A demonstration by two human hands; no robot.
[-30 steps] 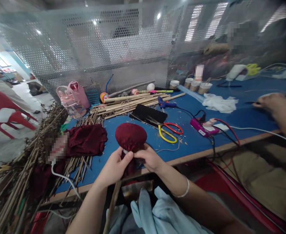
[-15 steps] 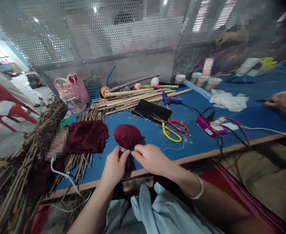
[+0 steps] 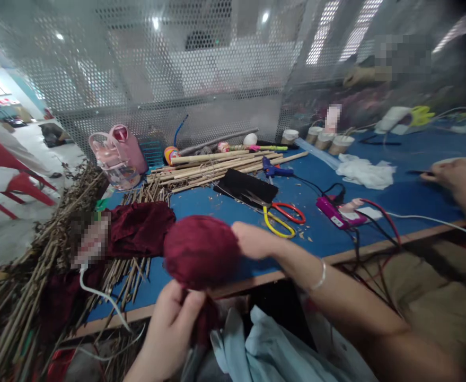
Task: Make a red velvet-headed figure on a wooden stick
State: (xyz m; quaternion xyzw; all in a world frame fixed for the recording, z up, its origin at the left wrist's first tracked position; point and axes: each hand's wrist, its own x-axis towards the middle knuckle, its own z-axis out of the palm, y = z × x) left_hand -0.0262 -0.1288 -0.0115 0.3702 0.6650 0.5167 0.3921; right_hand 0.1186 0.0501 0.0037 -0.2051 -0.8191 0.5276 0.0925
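A maroon fabric-covered ball (image 3: 203, 252) is raised over the table's front edge, slightly blurred. My left hand (image 3: 173, 323) is closed on the gathered cloth below it, thumb and fingers pinching the neck, and loose maroon fabric hangs beneath. My right hand (image 3: 254, 241) is at the ball's right side; its fingers are hidden behind the ball, so their grip does not show. Left of the ball, a crumpled maroon cloth (image 3: 141, 228) lies on the table. Scissors (image 3: 280, 218) with one red and one yellow handle rest partly over a black piece (image 3: 244, 188).
Wooden sticks (image 3: 217, 167) and a blue glue gun (image 3: 274, 168) lie behind. A purple power strip (image 3: 334, 212) with cables is at right, near another person's hand (image 3: 451, 175). Dry stalks (image 3: 53, 249) and a pink bottle (image 3: 127, 151) are at left. Perforated metal panels stand behind.
The maroon ball has come up off the table and closer to me, held at its neck by my left hand. My right hand has moved from the neck to the ball's right side.
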